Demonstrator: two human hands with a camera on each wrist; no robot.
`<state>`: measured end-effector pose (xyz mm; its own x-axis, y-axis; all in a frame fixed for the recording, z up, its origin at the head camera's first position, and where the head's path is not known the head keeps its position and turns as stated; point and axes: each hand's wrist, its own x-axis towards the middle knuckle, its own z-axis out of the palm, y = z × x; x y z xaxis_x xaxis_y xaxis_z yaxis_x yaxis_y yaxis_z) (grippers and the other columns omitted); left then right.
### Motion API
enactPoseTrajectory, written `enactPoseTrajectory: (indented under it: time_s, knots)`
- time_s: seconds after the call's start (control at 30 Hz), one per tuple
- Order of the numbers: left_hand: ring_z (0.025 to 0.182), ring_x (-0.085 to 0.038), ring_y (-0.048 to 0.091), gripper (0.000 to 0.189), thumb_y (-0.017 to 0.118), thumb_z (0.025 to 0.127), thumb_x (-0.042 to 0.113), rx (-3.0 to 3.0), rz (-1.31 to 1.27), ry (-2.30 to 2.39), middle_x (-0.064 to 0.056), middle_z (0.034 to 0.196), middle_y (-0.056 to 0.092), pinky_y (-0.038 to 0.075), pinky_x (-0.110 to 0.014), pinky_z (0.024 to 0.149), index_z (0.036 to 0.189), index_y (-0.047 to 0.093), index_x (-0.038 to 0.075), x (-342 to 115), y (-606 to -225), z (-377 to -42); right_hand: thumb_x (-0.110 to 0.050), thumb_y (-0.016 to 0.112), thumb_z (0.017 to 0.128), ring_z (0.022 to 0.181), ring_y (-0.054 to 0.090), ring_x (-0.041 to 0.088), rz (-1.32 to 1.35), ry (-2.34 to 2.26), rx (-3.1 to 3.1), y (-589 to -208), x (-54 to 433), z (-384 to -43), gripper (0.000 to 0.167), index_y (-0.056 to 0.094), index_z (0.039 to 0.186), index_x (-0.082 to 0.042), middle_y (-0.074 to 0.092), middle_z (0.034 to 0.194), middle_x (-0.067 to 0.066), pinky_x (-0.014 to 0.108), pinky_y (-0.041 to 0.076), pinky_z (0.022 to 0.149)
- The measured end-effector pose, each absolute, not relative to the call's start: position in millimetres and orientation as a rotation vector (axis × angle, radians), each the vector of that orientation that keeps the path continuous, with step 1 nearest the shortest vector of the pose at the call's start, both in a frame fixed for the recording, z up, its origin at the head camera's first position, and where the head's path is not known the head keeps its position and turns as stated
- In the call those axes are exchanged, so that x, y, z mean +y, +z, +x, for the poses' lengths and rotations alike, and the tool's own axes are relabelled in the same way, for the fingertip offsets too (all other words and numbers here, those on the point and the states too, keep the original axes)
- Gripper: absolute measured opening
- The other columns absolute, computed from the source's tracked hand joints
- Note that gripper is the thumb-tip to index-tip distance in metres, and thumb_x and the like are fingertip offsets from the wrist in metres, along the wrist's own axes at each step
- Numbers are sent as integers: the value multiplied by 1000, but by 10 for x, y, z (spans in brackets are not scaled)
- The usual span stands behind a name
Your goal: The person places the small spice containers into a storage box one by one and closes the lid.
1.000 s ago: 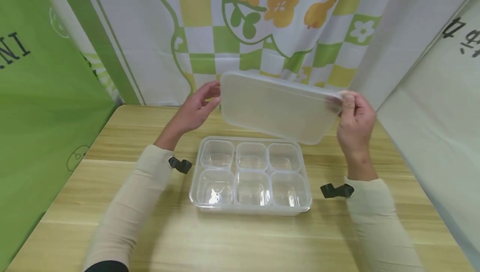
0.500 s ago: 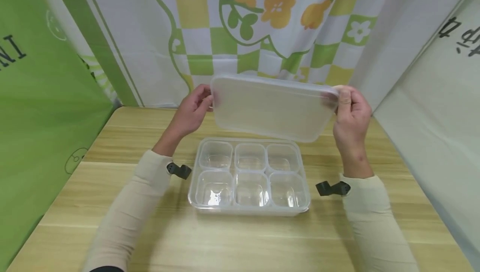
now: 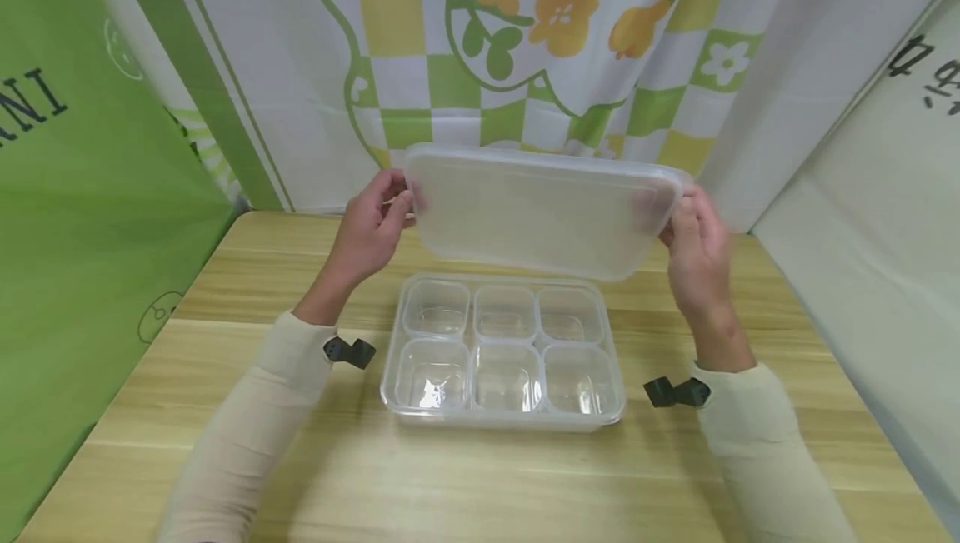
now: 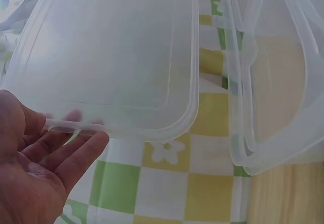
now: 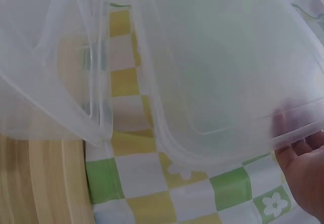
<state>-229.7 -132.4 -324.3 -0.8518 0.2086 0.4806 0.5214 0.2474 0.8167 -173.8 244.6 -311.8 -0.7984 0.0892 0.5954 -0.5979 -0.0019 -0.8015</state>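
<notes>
A frosted, translucent plastic lid (image 3: 540, 214) is held up, tilted, above and behind the container. My left hand (image 3: 369, 226) pinches its left edge between thumb and fingers; in the left wrist view the fingertips (image 4: 96, 143) reach behind the rim. At the other end my right hand (image 3: 699, 256) grips the lid's right edge, its fingers (image 5: 291, 125) showing dimly through the plastic. Below sits a clear rectangular container (image 3: 502, 418) with several small square compartments in two rows, nothing visible in them.
The container stands on a light wooden table (image 3: 480, 485). A curtain (image 3: 405, 93) with green and yellow checks hangs along the table's back edge. A green cloth (image 3: 97, 235) lies to the left and a white one (image 3: 870, 235) to the right.
The lid has shifted left and levelled out. My left hand has moved left and now pinches the edge, where one second ago it was beside it. The container stays put.
</notes>
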Motion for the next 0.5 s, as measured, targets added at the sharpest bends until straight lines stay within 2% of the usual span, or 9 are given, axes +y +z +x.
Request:
enactPoseTrajectory:
  time_s: [0.13, 0.3, 0.5]
  knots:
    - [102, -30, 69, 20, 49, 110, 10, -2257, -632, -1663, -18, 109, 66, 59, -38, 88, 121, 57, -5, -1352, -3192, -2204, -16, 44, 110, 110, 62, 25, 623, 1774, -1824, -3175, 2460, -1700, 33, 62, 132, 2, 63, 121, 16, 27, 54, 94]
    - [104, -29, 68, 21, 50, 109, 10, -2293, -616, -1713, -18, 111, 67, 60, -38, 87, 123, 58, -4, -1406, -3159, -2099, -17, 46, 111, 99, 68, 21, 568, 1730, -1855, -3185, 2477, -1658, 33, 65, 130, 3, 67, 115, 13, 24, 57, 85]
    - [99, -30, 68, 22, 50, 109, 9, -2362, -694, -1716, -18, 108, 68, 62, -36, 80, 125, 57, -5, -1481, -3117, -1949, -12, 48, 110, 81, 69, 19, 607, 1761, -1812, -3152, 2494, -1607, 30, 65, 126, 7, 71, 98, 13, 25, 60, 71]
